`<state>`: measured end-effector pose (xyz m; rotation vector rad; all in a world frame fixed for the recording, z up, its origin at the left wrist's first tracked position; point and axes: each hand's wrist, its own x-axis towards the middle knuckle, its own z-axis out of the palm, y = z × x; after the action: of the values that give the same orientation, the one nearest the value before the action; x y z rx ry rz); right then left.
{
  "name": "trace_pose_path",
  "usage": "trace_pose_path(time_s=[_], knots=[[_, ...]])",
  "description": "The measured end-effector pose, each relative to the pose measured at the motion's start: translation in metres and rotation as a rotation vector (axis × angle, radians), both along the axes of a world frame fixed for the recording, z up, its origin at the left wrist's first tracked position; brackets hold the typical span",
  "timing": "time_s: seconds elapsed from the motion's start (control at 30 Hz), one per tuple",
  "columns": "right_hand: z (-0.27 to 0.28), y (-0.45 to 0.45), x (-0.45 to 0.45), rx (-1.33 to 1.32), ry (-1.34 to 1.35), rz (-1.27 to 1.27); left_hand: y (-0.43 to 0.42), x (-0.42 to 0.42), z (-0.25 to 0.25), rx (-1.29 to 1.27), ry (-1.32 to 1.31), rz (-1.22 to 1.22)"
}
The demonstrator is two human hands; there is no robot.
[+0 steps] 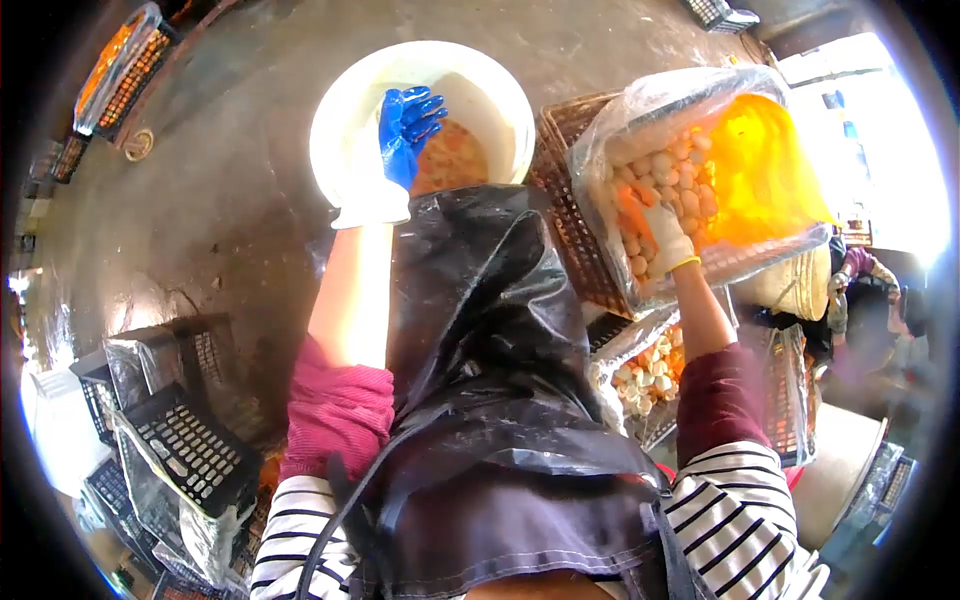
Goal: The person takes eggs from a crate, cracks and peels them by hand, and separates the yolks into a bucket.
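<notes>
My left hand (403,135) wears a blue glove with a white cuff. It is above the white tub (345,110), its fingers apart and nothing visible in them. Murky orange-brown contents (452,158) lie in the tub. My right hand (660,232), in a white glove with orange fingers, reaches into a plastic-lined crate (560,190). Its fingers stretch over pale, rounded eggs (690,180), touching them; I see none gripped, though the fingertips are partly hidden among them. An orange-yellow sheet or bag (760,165) covers the crate's right side.
Below the egg crate, a lined container (650,375) holds pale broken pieces that look like shells. Stacked black crates (190,450) stand at lower left, a filled crate (130,75) at upper left. A cream bucket (795,285) and another person (868,290) are at right.
</notes>
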<state>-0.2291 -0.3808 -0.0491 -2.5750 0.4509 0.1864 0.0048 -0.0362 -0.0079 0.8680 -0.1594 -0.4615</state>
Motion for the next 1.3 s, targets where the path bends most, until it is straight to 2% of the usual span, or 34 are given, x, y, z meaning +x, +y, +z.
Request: trace_pose_path(time_s=[0.03,0.07,0.1,0.13,0.23,0.3,0.33,0.43,0.47,0.5,0.57,0.6,0.63,0.7,0.77,0.8,0.83,0.9,0.97,1.0,1.03,1.1,1.17,1.23,1.27,1.3], knots=[[-0.008,0.001,0.01,0.397,-0.184,-0.151,-0.003,0.001,-0.003,-0.022,-0.014,-0.02],[-0.028,0.001,0.024,1.054,-0.346,-0.408,-0.007,0.0,-0.003,-0.018,-0.004,-0.025],[0.047,0.069,0.054,0.863,-0.47,-0.281,-0.009,-0.001,-0.003,-0.011,0.005,-0.029],[0.069,0.085,0.075,0.732,-0.406,-0.201,-0.01,-0.001,-0.003,-0.005,0.01,-0.026],[0.056,0.101,0.134,1.474,-0.476,-0.282,-0.005,0.004,-0.004,0.129,0.057,-0.079],[0.064,0.129,0.145,1.387,-0.337,-0.474,-0.006,0.011,-0.022,0.112,0.134,-0.09],[0.036,0.114,0.152,1.35,-0.294,-0.391,-0.006,0.014,-0.027,0.1,0.17,-0.099],[0.044,0.111,0.165,1.326,-0.174,-0.372,-0.012,0.003,-0.012,0.328,-0.016,-0.134],[0.048,0.118,0.163,1.244,-0.299,-0.248,-0.014,0.001,-0.007,0.224,0.085,-0.167],[0.056,0.123,0.161,1.26,-0.261,-0.163,-0.018,-0.002,-0.001,0.43,-0.008,-0.208],[0.07,0.134,0.162,1.29,-0.18,0.014,-0.029,-0.002,-0.02,0.409,-0.45,-0.151],[0.066,0.142,0.168,0.879,-0.203,0.158,-0.027,0.003,-0.022,0.456,-0.532,-0.292],[0.081,0.158,0.168,0.856,-0.16,0.178,-0.026,0.0,-0.012,0.454,-0.348,-0.389],[0.055,0.161,0.179,0.937,-0.134,0.263,-0.02,-0.009,-0.014,0.324,-0.164,-0.256],[0.06,0.174,0.184,0.411,-0.166,0.462,-0.008,-0.014,-0.003,0.569,-0.234,-0.236],[0.056,0.176,0.185,0.291,-0.202,0.499,-0.005,-0.014,0.0,0.69,-0.267,-0.228],[0.052,0.179,0.187,0.17,-0.24,0.53,-0.004,-0.014,-0.009,0.796,-0.547,-0.084],[0.029,0.175,0.19,0.208,-0.316,0.486,-0.005,-0.014,-0.034,0.976,-1.106,0.226],[0.032,0.18,0.189,0.22,-0.32,0.438,-0.005,-0.016,-0.023,1.048,-1.137,0.222],[0.033,0.184,0.189,0.333,-0.287,0.322,-0.005,-0.017,-0.018,1.086,-1.152,0.221],[0.039,0.191,0.188,0.446,-0.267,0.2,-0.007,-0.017,-0.018,1.113,-1.091,0.212],[0.049,0.208,0.189,0.88,-0.179,-0.246,-0.011,-0.015,-0.021,1.167,-0.967,0.194],[0.014,0.19,0.204,0.521,-0.235,-0.05,-0.012,-0.015,-0.025,1.156,-1.01,0.274],[0.008,0.186,0.207,0.327,-0.333,0.113,-0.01,-0.012,-0.025,1.137,-1.042,0.286],[0.008,0.186,0.205,0.314,-0.405,0.18,-0.007,-0.008,-0.023,1.124,-1.053,0.258],[0.011,0.183,0.202,0.425,-0.405,0.171,-0.005,-0.005,-0.021,1.11,-1.064,0.229]])
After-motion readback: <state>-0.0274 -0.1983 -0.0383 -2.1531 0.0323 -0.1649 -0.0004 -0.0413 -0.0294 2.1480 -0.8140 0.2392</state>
